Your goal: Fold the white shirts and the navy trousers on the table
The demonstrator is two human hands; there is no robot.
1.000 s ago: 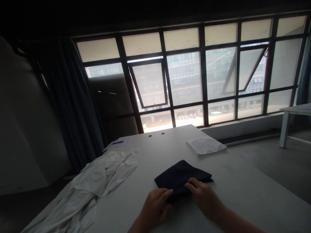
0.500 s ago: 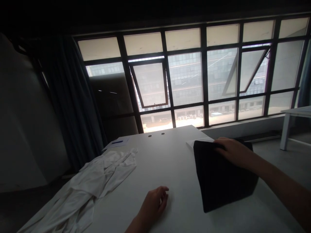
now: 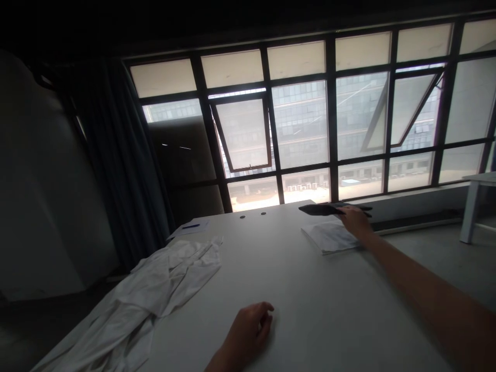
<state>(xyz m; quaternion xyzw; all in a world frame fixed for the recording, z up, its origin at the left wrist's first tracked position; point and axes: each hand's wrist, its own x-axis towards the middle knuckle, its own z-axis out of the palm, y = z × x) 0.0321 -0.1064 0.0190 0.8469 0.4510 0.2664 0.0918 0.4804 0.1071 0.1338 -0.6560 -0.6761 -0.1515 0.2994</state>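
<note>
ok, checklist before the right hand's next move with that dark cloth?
1. Grip: right hand holds the dark folded cloth at one end: ok.
2. Fold: the cloth shows edge-on and flat, nothing hangs loose: ok.
3. Position: the cloth is above the far edge of the folded white cloth; whether they touch: cannot tell.
4. Left hand rests on the table, well apart from both cloths: ok.
5. Loose white garment lies at the table's left, apart from the folded white cloth: ok.
6. Alignment of the dark cloth's edges with the white one: cannot tell.
</note>
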